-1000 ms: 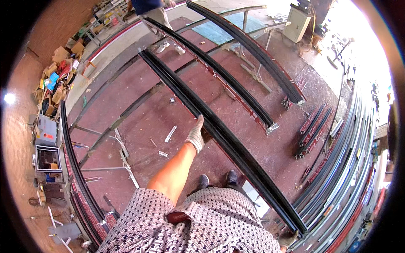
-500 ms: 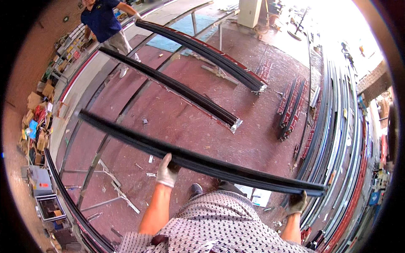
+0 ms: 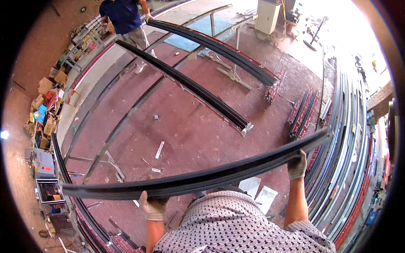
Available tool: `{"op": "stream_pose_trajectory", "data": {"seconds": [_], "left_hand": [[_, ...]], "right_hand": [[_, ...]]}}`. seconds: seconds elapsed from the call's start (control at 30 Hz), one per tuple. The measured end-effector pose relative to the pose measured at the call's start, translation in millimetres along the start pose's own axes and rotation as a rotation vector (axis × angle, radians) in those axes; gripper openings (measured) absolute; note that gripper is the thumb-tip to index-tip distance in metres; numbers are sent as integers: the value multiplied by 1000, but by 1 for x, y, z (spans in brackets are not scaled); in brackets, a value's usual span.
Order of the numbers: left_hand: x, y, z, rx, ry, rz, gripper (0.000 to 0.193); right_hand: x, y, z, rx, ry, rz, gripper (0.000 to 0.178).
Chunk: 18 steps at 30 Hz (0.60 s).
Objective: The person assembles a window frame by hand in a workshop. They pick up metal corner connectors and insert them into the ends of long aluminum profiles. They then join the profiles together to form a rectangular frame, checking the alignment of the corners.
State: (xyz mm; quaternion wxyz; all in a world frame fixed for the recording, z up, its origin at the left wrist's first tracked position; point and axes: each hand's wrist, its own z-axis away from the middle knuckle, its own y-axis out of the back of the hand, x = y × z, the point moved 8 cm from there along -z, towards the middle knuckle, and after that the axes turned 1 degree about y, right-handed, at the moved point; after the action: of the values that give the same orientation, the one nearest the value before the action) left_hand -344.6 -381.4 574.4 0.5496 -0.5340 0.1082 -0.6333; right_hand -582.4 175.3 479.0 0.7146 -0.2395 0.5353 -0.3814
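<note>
A long black metal profile (image 3: pixel 223 168) spans the view in front of me, held off the floor, its right end higher in the picture than its left. My gloved left hand (image 3: pixel 152 206) is closed on its lower edge, left of the middle. Nearer the other end, my gloved right hand (image 3: pixel 297 165) grips it from below. Parts of the fingers on both hands are hidden behind the profile. Beyond it, a black profile bundle (image 3: pixel 185 82) and another black bundle (image 3: pixel 219 52) with red-and-white wrapping along the edge lie across metal rails.
A co-worker in a dark blue shirt (image 3: pixel 122 19) has a gloved hand at the far bundle's end. Long profiles (image 3: pixel 337 139) are stacked along the right side, beside shorter wrapped bundles (image 3: pixel 303 109). Cardboard boxes (image 3: pixel 46 86) and a grey box (image 3: pixel 43 163) line the left.
The profile in my hands has swung round: its left end came nearer me and its right end went farther away. Both hands moved with it, keeping their grip.
</note>
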Motion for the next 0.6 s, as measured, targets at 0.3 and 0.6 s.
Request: {"op": "stream_pose_trajectory", "data": {"seconds": [0.3,0.6], "left_hand": [[24,44,71,227,-367,139,50],[65,122,139,463,-608,268,48]], "right_hand": [[-7,-112,-68,-73,11,113,28],[22,-177,-88,-223,-35,250,38]]}}
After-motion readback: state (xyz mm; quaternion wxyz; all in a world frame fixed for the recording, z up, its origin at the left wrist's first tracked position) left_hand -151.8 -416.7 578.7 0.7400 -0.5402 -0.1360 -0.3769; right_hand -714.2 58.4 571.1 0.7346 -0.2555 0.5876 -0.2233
